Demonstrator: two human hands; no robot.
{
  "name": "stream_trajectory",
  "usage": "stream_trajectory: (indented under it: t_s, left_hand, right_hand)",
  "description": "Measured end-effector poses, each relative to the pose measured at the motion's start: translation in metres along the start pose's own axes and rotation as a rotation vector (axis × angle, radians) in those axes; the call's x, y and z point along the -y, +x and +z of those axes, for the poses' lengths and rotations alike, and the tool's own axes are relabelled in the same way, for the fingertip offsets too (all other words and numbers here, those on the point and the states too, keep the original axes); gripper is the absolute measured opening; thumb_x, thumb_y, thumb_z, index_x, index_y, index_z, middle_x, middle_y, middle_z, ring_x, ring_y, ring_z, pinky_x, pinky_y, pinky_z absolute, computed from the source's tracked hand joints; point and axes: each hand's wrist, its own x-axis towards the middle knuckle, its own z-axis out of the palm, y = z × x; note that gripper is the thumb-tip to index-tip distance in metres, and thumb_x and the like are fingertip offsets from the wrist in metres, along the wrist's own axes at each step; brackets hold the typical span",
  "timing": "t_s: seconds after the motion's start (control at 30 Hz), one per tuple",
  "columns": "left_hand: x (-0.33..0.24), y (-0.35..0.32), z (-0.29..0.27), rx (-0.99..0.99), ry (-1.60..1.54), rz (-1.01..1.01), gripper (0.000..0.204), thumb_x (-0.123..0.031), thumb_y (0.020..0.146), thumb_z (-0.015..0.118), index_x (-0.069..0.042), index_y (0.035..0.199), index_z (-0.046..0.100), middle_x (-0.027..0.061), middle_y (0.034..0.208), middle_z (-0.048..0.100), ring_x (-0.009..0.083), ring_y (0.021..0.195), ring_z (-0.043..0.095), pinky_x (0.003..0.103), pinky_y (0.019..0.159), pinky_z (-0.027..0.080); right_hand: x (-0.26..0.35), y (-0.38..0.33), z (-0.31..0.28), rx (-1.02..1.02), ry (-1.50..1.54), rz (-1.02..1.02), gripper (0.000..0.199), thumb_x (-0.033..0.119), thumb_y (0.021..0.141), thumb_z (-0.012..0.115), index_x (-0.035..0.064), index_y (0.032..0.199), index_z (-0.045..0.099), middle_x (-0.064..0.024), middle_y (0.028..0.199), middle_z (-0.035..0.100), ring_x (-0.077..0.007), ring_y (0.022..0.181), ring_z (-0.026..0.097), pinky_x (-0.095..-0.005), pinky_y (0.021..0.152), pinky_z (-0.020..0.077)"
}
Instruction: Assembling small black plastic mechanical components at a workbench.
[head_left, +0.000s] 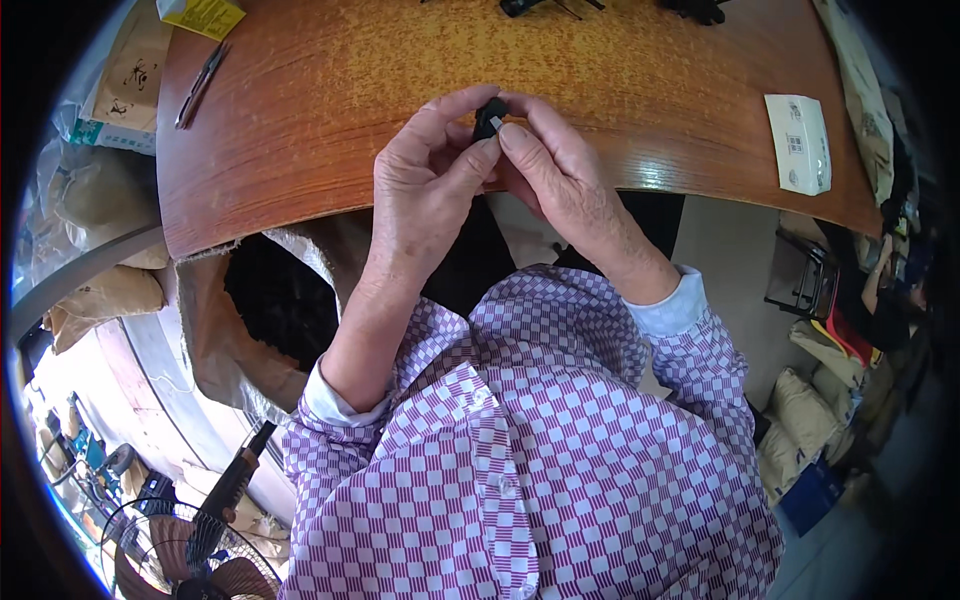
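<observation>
Both my hands meet over the near edge of a brown wooden table (320, 90). Between the fingertips sits a small black part (489, 118) with a pale patch on it. My left hand (430, 185) pinches it from the left with thumb and fingers. My right hand (560, 170) presses on it from the right with the thumb on top. Most of the part is hidden by my fingers. My sleeves are purple and white checked cloth.
A white box (798, 142) lies at the table's right. A slim metal tool (200, 84) and a yellow pack (205, 15) lie at the far left. An open sack of black pieces (275, 300) stands under the table's left; a fan (190, 560) sits on the floor.
</observation>
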Motion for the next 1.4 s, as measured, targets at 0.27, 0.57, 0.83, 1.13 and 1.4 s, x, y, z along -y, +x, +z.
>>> stream_trajectory:
  t_s: [0.27, 0.57, 0.83, 1.13, 1.4]
  left_hand:
    - [0.007, -0.001, 0.003, -0.118, 0.387, 0.307, 0.033, 0.007, 0.082, 0.060, -0.004, 0.113, 0.062, 0.0054, 0.092, 0.065, 0.0100, 0.081, 0.062, 0.023, 0.069, 0.052]
    - [0.003, 0.005, 0.015, -0.053, 0.629, 0.268, 0.034, 0.003, 0.083, 0.059, -0.006, 0.115, 0.056, 0.0084, 0.088, 0.064, 0.0130, 0.073, 0.064, 0.024, 0.063, 0.051]
    - [-0.024, 0.012, 0.024, 0.114, -0.067, -0.026, 0.034, -0.006, 0.095, 0.046, -0.005, 0.128, 0.039, 0.0146, 0.098, 0.064, 0.0148, 0.076, 0.064, 0.021, 0.063, 0.049]
    - [-0.018, 0.011, 0.032, 0.286, -0.257, -0.258, 0.037, -0.006, 0.093, 0.050, -0.002, 0.129, 0.043, 0.0137, 0.104, 0.061, 0.0181, 0.078, 0.065, 0.022, 0.064, 0.051]
    - [-0.021, 0.005, 0.042, 0.335, 0.162, -0.174, 0.039, -0.002, 0.090, 0.053, -0.002, 0.128, 0.045, 0.0073, 0.094, 0.061, 0.0116, 0.074, 0.062, 0.021, 0.062, 0.049]
  right_hand:
    - [0.001, 0.003, 0.010, -0.076, -0.013, -0.047, 0.031, 0.021, 0.100, 0.043, 0.0044, 0.125, 0.047, 0.0014, 0.084, 0.054, -0.0037, 0.072, 0.054, -0.0175, 0.060, 0.0474]
    - [-0.006, 0.002, -0.016, -0.068, -0.015, 0.031, 0.028, 0.027, 0.098, 0.047, 0.0109, 0.120, 0.053, 0.0070, 0.069, 0.046, -0.0008, 0.053, 0.041, -0.0170, 0.043, 0.0308]
    - [-0.003, -0.015, -0.042, -0.121, -0.103, -0.166, 0.022, 0.022, 0.097, 0.050, 0.0048, 0.109, 0.055, 0.0020, 0.074, 0.055, -0.0017, 0.049, 0.044, -0.0166, 0.042, 0.0344]
    - [-0.001, -0.017, -0.061, -0.063, 0.321, -0.118, 0.020, 0.024, 0.091, 0.061, 0.0062, 0.100, 0.059, 0.0040, 0.065, 0.053, 0.0008, 0.046, 0.042, -0.0140, 0.037, 0.0302]
    - [-0.006, -0.022, -0.065, 0.005, 0.253, -0.063, 0.020, 0.026, 0.090, 0.062, 0.0060, 0.095, 0.060, 0.0062, 0.066, 0.051, 0.0023, 0.048, 0.040, -0.0137, 0.038, 0.0274]
